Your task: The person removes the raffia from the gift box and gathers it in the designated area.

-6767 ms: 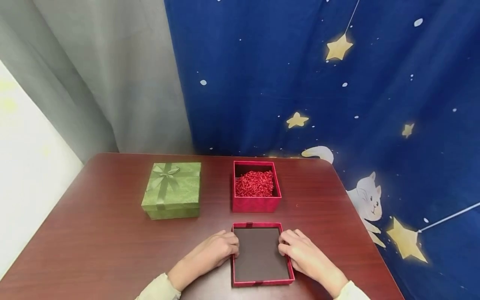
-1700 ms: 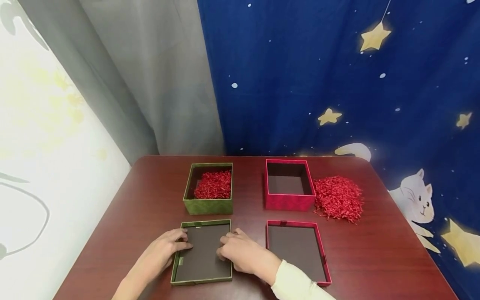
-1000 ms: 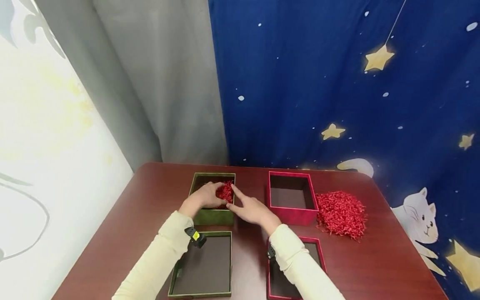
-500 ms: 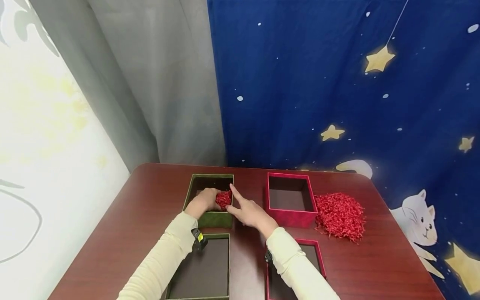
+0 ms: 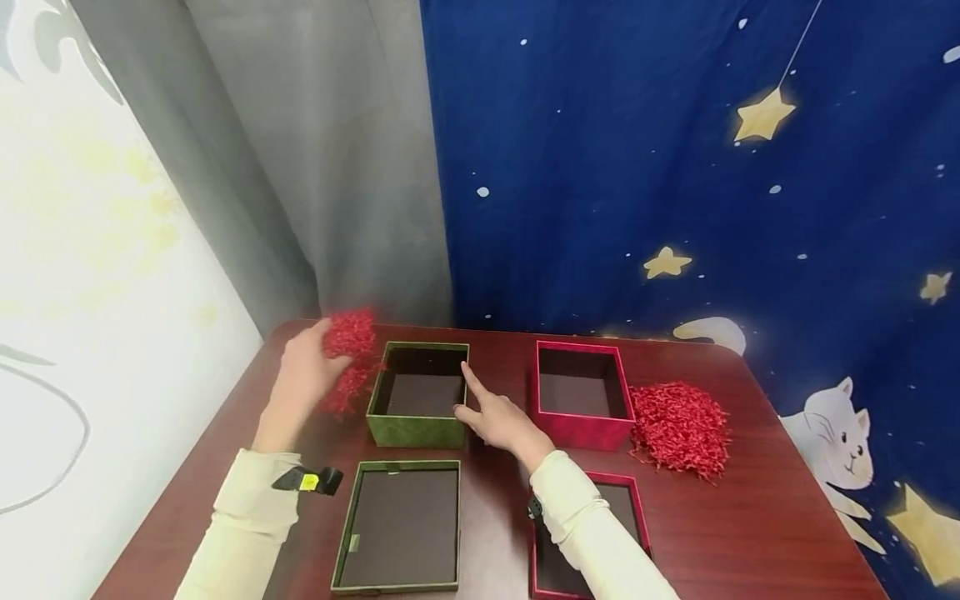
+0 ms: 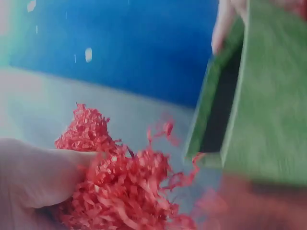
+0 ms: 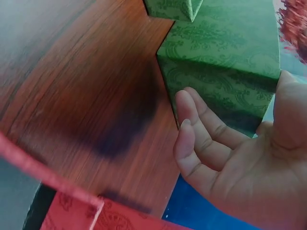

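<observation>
In the head view my left hand point(image 5: 300, 371) grips a blurred clump of red shredded paper point(image 5: 351, 337) in the air, just left of the open green gift box point(image 5: 416, 432). Loose strands trail from the clump point(image 6: 129, 187) in the left wrist view, under my thumb. The dark bottom of the green box shows. My right hand point(image 5: 504, 423) rests at that box's right side, index finger straight along the rim and thumb spread toward the front corner. Its other fingers point(image 7: 204, 148) are loosely bent beside the patterned outer wall in the right wrist view.
A red gift box point(image 5: 585, 429) stands open on the right, with a pile of red shredded paper point(image 5: 682, 429) beside it. In front lie the upturned green lid point(image 5: 405, 525) and the red lid point(image 5: 637, 508), partly under my right sleeve. The dark wood table point(image 5: 765, 517) ends before a curtain.
Earlier the green box was lidded and shredded paper filled the red box. Both stand uncovered now. My left hand has lifted the green box's shredded paper out and leftward; my right stays at the rim.
</observation>
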`<action>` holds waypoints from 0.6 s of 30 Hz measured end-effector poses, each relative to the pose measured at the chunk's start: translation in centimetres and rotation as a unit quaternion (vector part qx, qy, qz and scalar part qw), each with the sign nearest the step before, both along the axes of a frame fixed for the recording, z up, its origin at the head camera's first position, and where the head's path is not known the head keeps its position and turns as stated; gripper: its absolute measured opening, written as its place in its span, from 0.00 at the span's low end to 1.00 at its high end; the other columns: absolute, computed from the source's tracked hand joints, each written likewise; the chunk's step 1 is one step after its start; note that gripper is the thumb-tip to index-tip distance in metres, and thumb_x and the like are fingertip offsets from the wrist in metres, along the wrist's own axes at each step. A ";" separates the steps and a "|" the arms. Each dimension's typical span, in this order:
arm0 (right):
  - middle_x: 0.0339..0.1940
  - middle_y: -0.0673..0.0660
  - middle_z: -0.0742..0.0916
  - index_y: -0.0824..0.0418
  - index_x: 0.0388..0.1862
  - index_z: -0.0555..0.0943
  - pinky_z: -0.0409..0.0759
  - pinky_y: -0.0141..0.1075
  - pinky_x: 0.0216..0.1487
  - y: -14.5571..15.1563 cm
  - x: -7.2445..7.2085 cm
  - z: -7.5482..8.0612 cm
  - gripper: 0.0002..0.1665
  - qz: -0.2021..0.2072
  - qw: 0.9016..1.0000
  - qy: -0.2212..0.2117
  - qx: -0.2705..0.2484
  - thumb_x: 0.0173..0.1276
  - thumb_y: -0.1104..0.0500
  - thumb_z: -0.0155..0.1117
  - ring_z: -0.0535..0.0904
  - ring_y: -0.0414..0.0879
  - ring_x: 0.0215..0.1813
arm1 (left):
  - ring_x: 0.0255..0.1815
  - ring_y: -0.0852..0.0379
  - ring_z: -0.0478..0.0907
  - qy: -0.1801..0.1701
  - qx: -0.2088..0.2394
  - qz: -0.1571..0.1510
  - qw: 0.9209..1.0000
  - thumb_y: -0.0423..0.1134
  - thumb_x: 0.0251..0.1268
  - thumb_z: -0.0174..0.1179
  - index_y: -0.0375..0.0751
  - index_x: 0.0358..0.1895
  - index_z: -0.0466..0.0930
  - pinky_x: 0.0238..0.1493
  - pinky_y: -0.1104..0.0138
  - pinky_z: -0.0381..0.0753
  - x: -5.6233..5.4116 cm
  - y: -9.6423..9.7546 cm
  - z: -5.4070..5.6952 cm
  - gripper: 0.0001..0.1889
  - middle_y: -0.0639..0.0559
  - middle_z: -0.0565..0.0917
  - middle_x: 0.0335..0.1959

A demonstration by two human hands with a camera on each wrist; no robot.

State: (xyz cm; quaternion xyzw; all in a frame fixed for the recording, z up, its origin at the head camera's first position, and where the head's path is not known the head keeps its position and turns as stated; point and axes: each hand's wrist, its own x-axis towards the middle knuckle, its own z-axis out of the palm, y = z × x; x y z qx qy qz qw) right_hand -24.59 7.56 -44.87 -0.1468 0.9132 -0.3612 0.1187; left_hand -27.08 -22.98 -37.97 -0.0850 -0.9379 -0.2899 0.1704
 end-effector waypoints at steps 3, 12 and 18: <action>0.16 0.54 0.78 0.39 0.87 0.41 0.74 0.38 0.27 0.2 0.1 -0.1 0.49 -0.001 1.000 -0.006 -0.003 0.77 0.44 0.55 0.77 0.46 0.18 | 0.52 0.26 0.79 -0.021 0.001 0.032 0.999 0.33 0.63 0.66 0.22 0.66 0.69 0.53 0.37 0.79 -0.3 -1.7 -1.9 0.30 0.22 0.80 0.51; 0.16 0.54 0.79 0.39 0.87 0.42 0.72 0.38 0.25 0.1 0.6 -0.4 0.49 -0.002 1.000 -0.001 -0.012 0.77 0.44 0.56 0.76 0.45 0.19 | 0.61 0.18 0.70 -0.100 -0.008 0.062 0.993 0.34 0.64 0.68 0.23 0.74 0.59 0.61 0.32 0.71 -0.1 -2.8 -7.4 0.39 0.16 0.67 0.61; 0.18 0.54 0.79 0.40 0.87 0.43 0.71 0.39 0.27 0.1 0.4 -0.1 0.48 -0.005 1.000 0.024 0.015 0.77 0.43 0.54 0.68 0.46 0.18 | 0.64 0.17 0.67 -0.119 -0.056 0.077 0.988 0.43 0.68 0.66 0.30 0.76 0.62 0.58 0.27 0.69 1.5 -1.9 -7.2 0.38 0.18 0.62 0.70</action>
